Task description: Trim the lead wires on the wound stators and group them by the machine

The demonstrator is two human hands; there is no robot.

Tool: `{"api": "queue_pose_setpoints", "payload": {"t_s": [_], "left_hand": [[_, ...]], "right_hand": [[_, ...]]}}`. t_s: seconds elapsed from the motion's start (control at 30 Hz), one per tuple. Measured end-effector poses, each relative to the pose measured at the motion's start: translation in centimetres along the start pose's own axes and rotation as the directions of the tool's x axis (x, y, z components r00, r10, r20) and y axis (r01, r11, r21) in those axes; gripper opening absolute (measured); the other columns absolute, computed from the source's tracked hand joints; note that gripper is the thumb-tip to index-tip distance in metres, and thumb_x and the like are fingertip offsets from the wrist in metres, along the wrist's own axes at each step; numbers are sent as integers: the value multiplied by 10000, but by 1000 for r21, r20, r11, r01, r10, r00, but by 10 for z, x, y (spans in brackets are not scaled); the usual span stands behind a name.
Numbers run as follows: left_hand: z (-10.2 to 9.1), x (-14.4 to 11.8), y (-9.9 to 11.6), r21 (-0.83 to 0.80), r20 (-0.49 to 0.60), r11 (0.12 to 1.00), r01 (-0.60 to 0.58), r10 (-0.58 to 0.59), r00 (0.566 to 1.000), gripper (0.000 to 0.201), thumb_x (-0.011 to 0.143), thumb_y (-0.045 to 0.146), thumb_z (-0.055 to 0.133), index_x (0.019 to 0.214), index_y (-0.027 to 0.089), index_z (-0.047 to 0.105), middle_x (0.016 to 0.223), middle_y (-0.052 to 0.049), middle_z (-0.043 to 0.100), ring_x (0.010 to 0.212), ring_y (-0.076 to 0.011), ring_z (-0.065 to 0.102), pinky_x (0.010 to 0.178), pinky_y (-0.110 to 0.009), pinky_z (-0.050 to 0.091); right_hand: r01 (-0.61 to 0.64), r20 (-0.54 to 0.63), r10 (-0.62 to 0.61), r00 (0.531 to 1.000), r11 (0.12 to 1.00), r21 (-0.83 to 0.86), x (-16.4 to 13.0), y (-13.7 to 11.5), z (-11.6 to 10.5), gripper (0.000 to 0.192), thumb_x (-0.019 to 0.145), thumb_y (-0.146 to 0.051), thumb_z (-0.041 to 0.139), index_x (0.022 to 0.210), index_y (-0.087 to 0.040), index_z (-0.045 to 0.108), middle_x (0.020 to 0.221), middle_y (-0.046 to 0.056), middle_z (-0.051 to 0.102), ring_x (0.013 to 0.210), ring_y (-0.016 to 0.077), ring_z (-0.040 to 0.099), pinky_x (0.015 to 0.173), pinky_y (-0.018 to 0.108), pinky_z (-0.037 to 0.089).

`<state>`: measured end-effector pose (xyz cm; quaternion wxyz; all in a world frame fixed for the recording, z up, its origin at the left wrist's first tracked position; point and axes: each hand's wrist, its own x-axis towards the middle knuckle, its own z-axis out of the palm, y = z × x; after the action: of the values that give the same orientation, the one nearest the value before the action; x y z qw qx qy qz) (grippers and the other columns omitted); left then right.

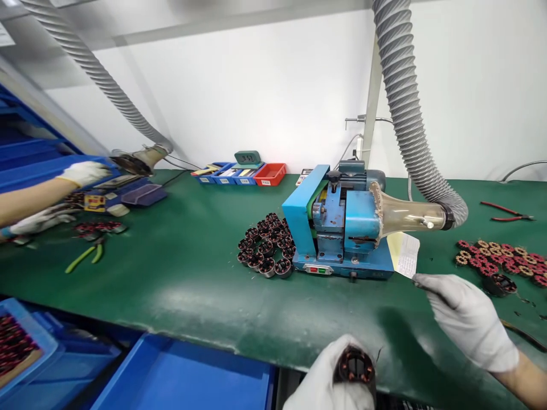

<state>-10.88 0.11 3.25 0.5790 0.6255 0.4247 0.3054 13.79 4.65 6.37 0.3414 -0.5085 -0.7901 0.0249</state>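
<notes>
My left hand [329,381], in a white glove at the bottom middle, grips a dark, round motor stator [355,367] with copper windings facing up. To the right, my gloved right hand [465,319] is above the green bench, its darkened fingertips pinched together. The tips meet the lower corner of a paper slip [408,253] in the picture; I cannot tell whether they hold it. Beyond both hands stands a blue belt-driven machine [337,222] with red and green buttons. A cluster of similar stators [267,247] sits against its left side.
Red and tan wound cores [499,259] lie at right, below red-handled pliers [506,213]. A grey hose [405,97] joins the machine's clear funnel. At left, a co-worker's gloved hands [85,172] are near green-handled pliers [85,257]. A blue bin [183,370] is below the bench edge.
</notes>
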Motion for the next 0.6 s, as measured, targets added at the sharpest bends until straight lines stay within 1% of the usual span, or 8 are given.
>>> {"api": "queue_pose_setpoints", "payload": {"t_s": [0.03, 0.07, 0.17, 0.27, 0.37, 0.47, 0.53, 0.6], "left_hand": [[-1, -3, 6, 102, -52, 994, -35, 41, 998, 187, 718, 239, 616, 901, 207, 596, 848, -32, 640, 744, -186, 612, 674, -293, 514], [-3, -5, 11, 204, -102, 976, -80, 103, 989, 233, 694, 229, 638, 921, 216, 588, 880, -37, 628, 784, -196, 605, 710, -310, 516], [-6, -3, 27, 522, -44, 788, -327, 408, 912, 340, 677, 249, 679, 992, 202, 559, 942, -74, 606, 916, -241, 579, 848, -401, 491], [-10, 0, 38, 731, 159, 463, -501, 598, 785, 355, 770, 307, 627, 1082, 164, 534, 959, -108, 624, 990, -265, 576, 931, -455, 448], [-16, -2, 43, 811, 246, 280, -513, 632, 735, 334, 826, 297, 579, 1117, 138, 533, 960, -110, 649, 1025, -262, 581, 978, -442, 423], [-19, -5, 44, 819, 245, 272, -505, 630, 737, 342, 808, 307, 607, 1097, 134, 545, 961, -113, 655, 1015, -262, 586, 965, -443, 438], [-17, -7, 43, 763, 167, 423, -489, 602, 781, 369, 728, 321, 678, 1035, 150, 564, 956, -108, 643, 989, -265, 589, 908, -429, 480], [-11, -7, 40, 614, 29, 690, -384, 466, 884, 356, 646, 265, 719, 961, 182, 576, 941, -78, 630, 935, -247, 600, 839, -382, 515]], "right_hand": [[-270, 84, 259, 962, 947, 174, 0, -1, -2, 202, 857, -296, 481, 885, -173, 639, 784, 89, 708, 681, 214, 650, 652, 349, 507], [-486, 326, 387, 863, 813, 321, 0, -6, -4, 237, 850, -366, 499, 890, -176, 635, 765, 73, 703, 668, 208, 648, 637, 332, 511], [-847, 804, 351, 480, 425, 319, 4, -34, -7, 344, 804, -499, 528, 860, -180, 643, 720, 29, 667, 652, 174, 605, 600, 277, 481], [-851, 918, 211, 336, 485, 200, 19, -54, -9, 276, 701, -434, 658, 665, -163, 626, 584, -40, 525, 570, 101, 460, 511, 205, 365], [-767, 964, -20, 265, 601, 224, 33, -55, -8, 220, 680, -330, 665, 585, -142, 603, 522, -72, 405, 525, 65, 343, 472, 196, 273], [-761, 968, -51, 246, 608, 226, 35, -53, -4, 146, 626, -256, 688, 703, -132, 674, 567, -59, 506, 532, 68, 406, 489, 190, 323], [-613, 928, -29, 372, 743, 269, 31, -59, -2, 149, 634, -210, 677, 763, -138, 697, 615, -35, 584, 553, 83, 472, 501, 188, 363], [-233, 815, -128, 566, 923, 307, 25, -69, -3, 96, 695, -156, 617, 754, -153, 694, 649, -7, 633, 576, 104, 516, 522, 206, 386]]}}
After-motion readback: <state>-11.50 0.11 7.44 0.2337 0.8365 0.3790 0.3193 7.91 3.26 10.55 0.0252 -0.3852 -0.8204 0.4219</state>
